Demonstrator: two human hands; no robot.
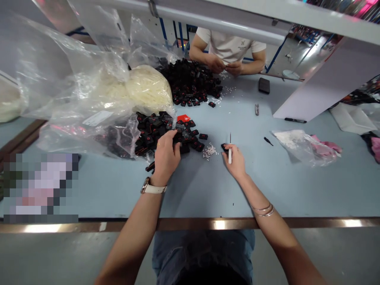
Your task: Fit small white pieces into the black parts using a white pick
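My left hand [166, 154] reaches into the near heap of small black plastic parts [150, 128]. Its thumb stands apart from the index finger, and the other fingertips are partly hidden against the parts. In my right hand [236, 161] is a white-handled tool with a thin metal shaft [230, 155], its shaft pointing away from me. A black part [225, 147] lies at the fingertips of that hand; whether they grip it I cannot tell. Between both hands is a small pile of tiny white pieces [210, 151]. A red piece [183, 118] lies on the heap.
Large clear plastic bags [89, 91] bulge at the left, beside a covered phone-like shape [47, 182]. Across the table a person [230, 51] works with both hands near another black heap [190, 81]. A bag with pink cloth [308, 146] lies right; a panel [326, 79] rises behind.
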